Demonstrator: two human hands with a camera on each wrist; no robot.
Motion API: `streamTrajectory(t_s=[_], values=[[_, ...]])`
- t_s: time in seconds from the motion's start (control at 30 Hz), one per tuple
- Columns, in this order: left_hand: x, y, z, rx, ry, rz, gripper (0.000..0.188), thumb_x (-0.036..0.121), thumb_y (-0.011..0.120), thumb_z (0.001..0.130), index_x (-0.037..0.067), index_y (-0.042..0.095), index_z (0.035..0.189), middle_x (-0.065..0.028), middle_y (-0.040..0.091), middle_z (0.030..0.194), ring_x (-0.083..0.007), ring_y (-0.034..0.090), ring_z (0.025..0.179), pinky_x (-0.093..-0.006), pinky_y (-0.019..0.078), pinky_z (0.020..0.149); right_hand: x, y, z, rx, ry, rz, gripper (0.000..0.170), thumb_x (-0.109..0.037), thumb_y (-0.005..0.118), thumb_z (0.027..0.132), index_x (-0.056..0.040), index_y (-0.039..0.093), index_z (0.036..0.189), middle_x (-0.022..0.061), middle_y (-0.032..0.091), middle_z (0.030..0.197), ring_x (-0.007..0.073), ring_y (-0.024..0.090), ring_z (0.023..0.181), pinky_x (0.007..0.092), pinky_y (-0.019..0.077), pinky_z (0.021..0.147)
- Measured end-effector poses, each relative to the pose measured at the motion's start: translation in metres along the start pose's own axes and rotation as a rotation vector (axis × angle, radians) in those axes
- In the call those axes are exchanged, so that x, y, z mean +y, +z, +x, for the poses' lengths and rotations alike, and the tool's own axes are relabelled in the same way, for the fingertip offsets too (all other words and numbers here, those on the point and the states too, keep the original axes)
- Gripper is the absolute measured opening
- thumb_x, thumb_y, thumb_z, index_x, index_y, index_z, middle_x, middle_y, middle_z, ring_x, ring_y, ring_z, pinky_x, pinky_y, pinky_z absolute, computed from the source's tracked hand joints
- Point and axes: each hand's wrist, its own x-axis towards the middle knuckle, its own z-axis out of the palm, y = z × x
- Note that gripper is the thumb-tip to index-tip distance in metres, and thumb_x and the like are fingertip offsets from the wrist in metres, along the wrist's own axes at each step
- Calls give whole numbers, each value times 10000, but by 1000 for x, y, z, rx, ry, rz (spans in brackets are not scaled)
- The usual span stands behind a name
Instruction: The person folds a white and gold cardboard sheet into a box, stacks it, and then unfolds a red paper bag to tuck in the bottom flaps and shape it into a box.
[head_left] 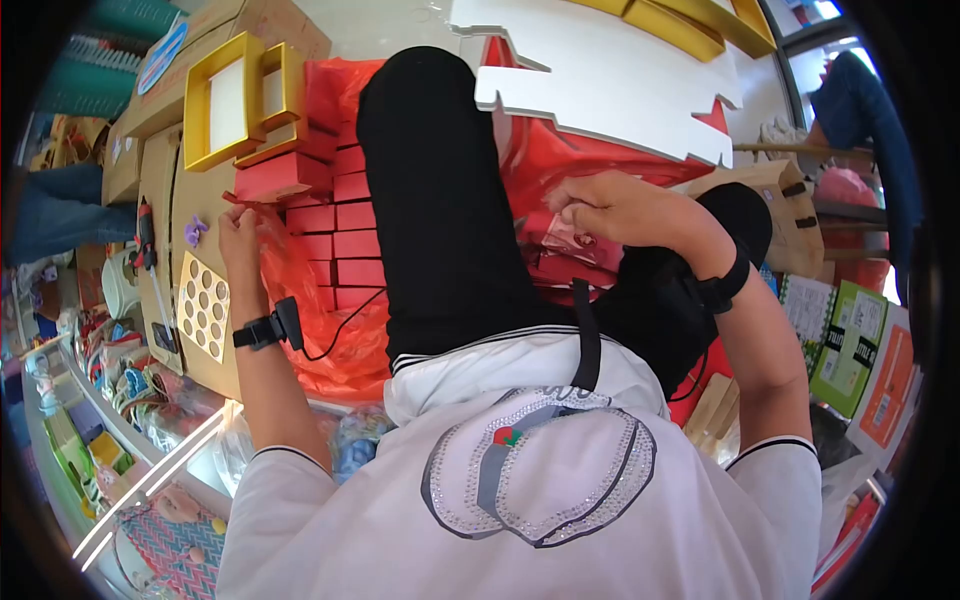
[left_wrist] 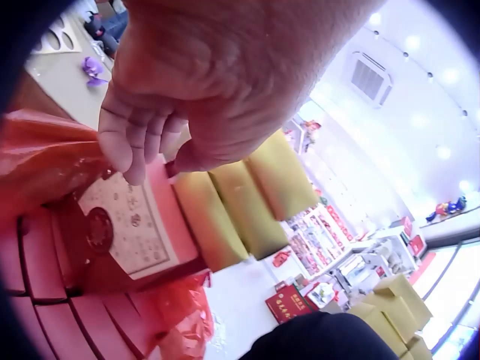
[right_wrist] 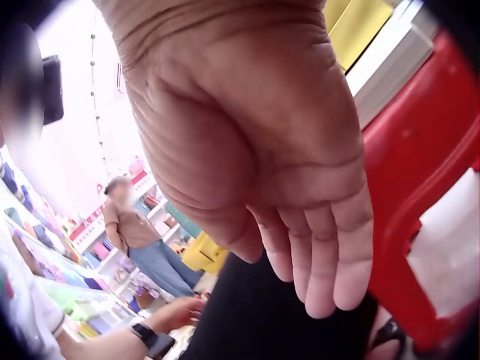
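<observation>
My left hand is at the left end of a red box on the stacked red boxes. In the left wrist view the thumb and fingers of the left hand pinch the edge of the red box, which has a pale printed panel. Over the thigh, my right hand hangs by a clear-wrapped red packet; whether it touches is unclear. In the right wrist view the right hand has its fingers loosely extended, with nothing visible in them.
Yellow box trays stand on cardboard at the left, near a sheet with round holes. Orange-red plastic surrounds the red boxes. White boards lie ahead on the right. Another person stands in the background.
</observation>
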Motion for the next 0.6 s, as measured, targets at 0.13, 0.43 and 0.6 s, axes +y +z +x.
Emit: streamTrajectory(t_s=[0.13,0.43,0.6], values=[[91,10,-46,-268,58,-201,232,248,600,1063,62,658,1190,-2,694,954,-53,630,709,-211,425,529,63,20,5,-84,126,-258,291,-203,586,945,16,697,1103,201,724,1036,374,696,986,458,543,883],[227,55,-128,-561,361,-188,249,273,581,1096,89,684,1228,24,688,971,-33,613,782,-181,428,647,177,73,55,-238,360,-520,391,-337,720,875,-11,769,1083,216,755,1095,383,721,1060,496,568,876],[236,55,-137,-614,339,-178,221,186,604,1079,18,684,1198,-41,695,932,-89,638,814,-236,528,742,209,100,68,-64,396,-447,596,-455,854,773,-2,745,1145,210,747,1174,382,717,1113,492,574,936]])
